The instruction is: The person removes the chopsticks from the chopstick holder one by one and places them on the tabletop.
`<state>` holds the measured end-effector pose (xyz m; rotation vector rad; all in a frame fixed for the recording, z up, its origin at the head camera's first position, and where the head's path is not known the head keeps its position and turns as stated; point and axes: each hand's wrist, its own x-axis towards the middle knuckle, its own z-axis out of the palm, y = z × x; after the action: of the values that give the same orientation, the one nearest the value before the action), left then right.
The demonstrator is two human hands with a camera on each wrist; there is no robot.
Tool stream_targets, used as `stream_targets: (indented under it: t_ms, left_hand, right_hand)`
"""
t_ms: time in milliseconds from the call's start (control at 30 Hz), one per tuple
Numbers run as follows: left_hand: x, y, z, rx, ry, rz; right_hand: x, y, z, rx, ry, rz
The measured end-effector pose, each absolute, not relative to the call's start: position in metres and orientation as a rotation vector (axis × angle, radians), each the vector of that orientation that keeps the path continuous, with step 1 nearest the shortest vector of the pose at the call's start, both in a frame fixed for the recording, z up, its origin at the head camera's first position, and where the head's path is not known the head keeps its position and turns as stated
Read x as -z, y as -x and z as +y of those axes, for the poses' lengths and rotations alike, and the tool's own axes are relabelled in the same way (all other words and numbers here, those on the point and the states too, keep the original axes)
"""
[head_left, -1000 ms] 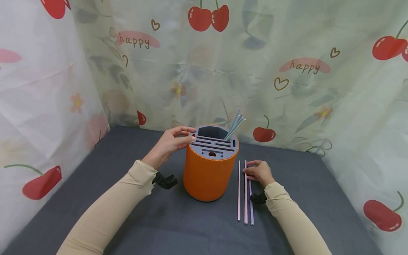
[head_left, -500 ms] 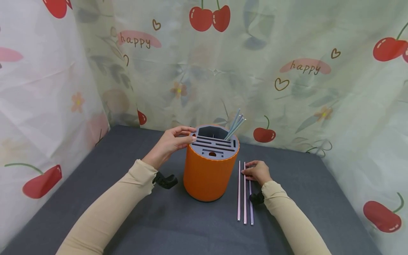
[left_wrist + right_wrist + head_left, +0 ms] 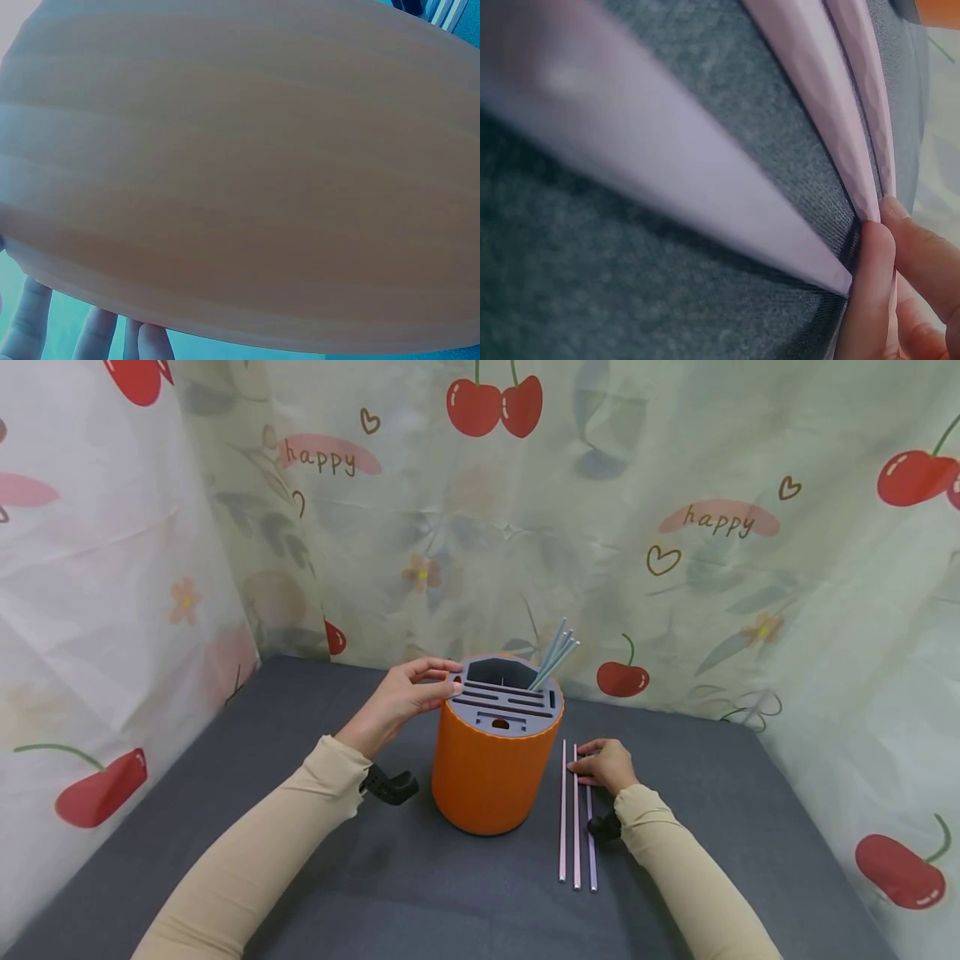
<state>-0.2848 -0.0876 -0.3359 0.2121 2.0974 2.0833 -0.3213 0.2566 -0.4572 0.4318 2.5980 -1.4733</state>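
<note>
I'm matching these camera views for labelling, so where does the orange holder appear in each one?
Head: the orange holder stands just below centre, the left hand at its rim.
Left wrist: it fills most of the picture, looking brownish.
Right wrist: only a sliver, in the top right corner.
Shared landmark: the sticks on the cloth, seen in all three, at the top right in left wrist.

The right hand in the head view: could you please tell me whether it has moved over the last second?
Yes, the right hand has shifted slightly to the left, a little nearer the orange holder, which has stayed put.
</note>
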Motion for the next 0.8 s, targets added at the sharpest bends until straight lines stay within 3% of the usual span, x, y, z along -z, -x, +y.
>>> stream_targets:
  t_ms: [267,433,800]
  left_hand:
    - [0.336,0.285,-0.088,-2.090,-0.231,2.083]
    - [0.335,0.284,-0.087,-2.083,-0.207,2.087]
    - [0.336,0.284,-0.088,-2.091,-0.241,2.062]
  right_hand:
    - [0.445,0.316,0.256,1.529,-0.423,2.547]
    - [0.413,0.315,0.256,1.736,-0.364,2.414]
    - [0.300,0.286,0.232,2.399,0.306,2.017]
